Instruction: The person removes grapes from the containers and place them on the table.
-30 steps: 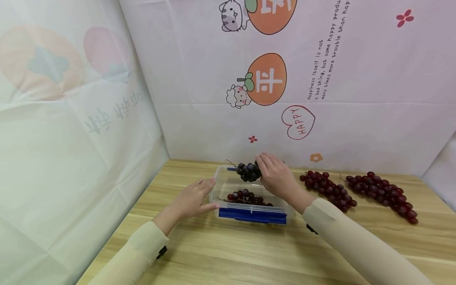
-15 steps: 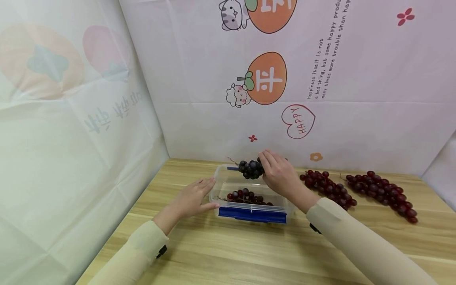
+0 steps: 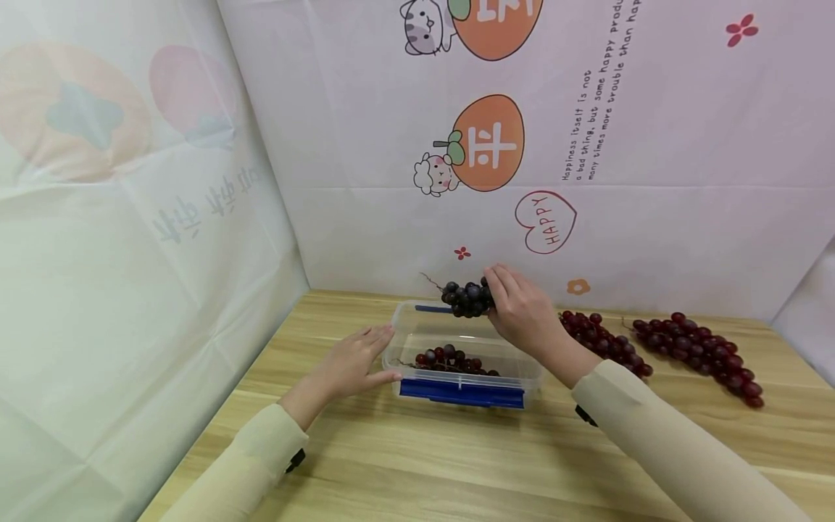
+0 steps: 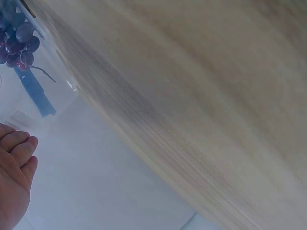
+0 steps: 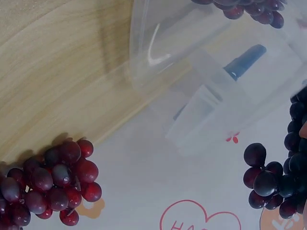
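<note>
I have the black grapes (image 3: pixel 466 299) in my right hand (image 3: pixel 525 312), my fingers curled round one end of the bunch so that the rest sticks out toward my left, thin stem foremost. The bunch is up off the table (image 3: pixel 424 464), at the far side of the plastic box (image 3: pixel 417 331); I cannot tell whether it hangs over the opening or just past the far rim. My left hand (image 3: pixel 349 366) has its fingers stretched out and spread from the thumb, touching the left end of the box, thumb by the near corner; it grips nothing. Between and a little in front of my hands, a dark red bunch (image 3: pixel 457 360) lies inside the box, and a blue latch (image 3: pixel 462 394) runs along the near side. To the right of my right hand are a red bunch (image 3: pixel 603 337), partly hidden by my arm, and, farther right, another red bunch (image 3: pixel 698 353). I'd judge the step in hand to be handling the black grapes above the table while my left hand steadies the box. The next move, I think, calls for a firm but gentle hold and enough height for the dangling grapes to clear the rim.
</note>
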